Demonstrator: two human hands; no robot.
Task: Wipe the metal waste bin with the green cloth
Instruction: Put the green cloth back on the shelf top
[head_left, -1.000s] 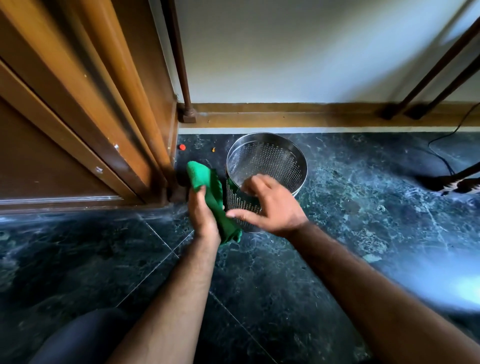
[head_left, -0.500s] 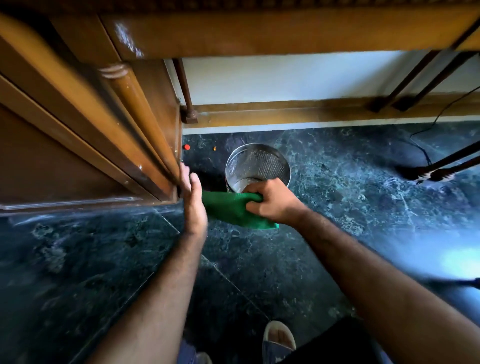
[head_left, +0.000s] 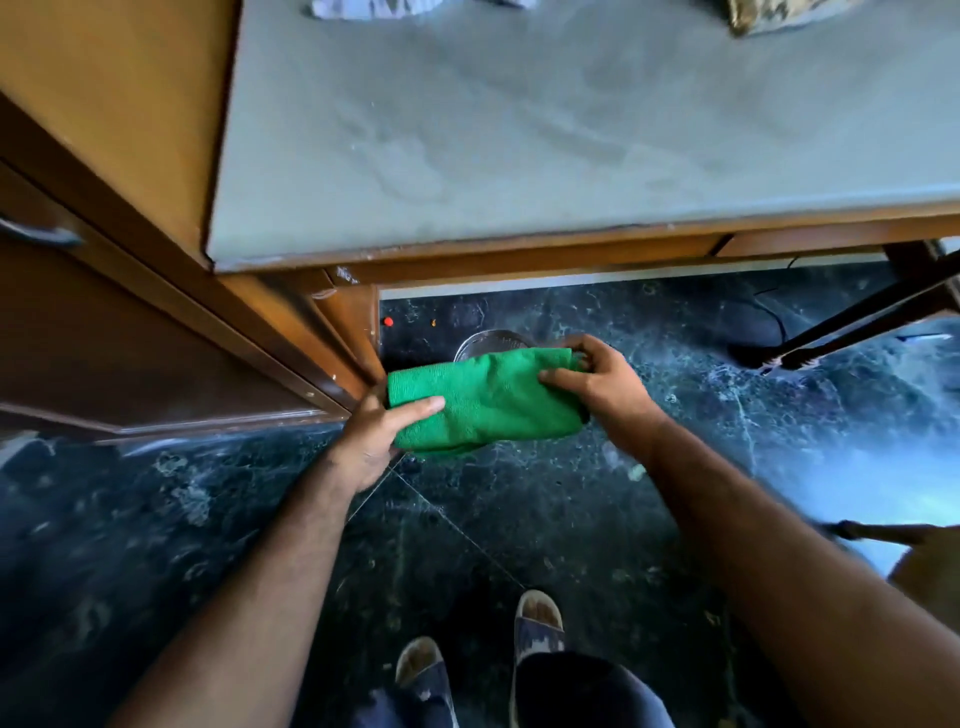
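The green cloth (head_left: 483, 402) is folded into a thick pad and held level between both hands, above the dark floor. My left hand (head_left: 376, 441) grips its left end, thumb on top. My right hand (head_left: 597, 379) pinches its right end. The metal waste bin (head_left: 491, 343) stands on the floor under the desk, behind the cloth. Only a sliver of its perforated rim shows above the cloth; the rest is hidden.
A grey-topped wooden desk (head_left: 519, 156) overhangs the bin from above. A wooden drawer unit (head_left: 156, 338) stands at the left. Dark chair legs (head_left: 857, 327) and a cable lie at the right. My sandalled feet (head_left: 483, 644) stand on the green marble floor (head_left: 519, 519).
The view has risen, so the desk top now fills the upper frame and the bin looks far below. The cloth passed from my left hand to both hands and is now spread between them.
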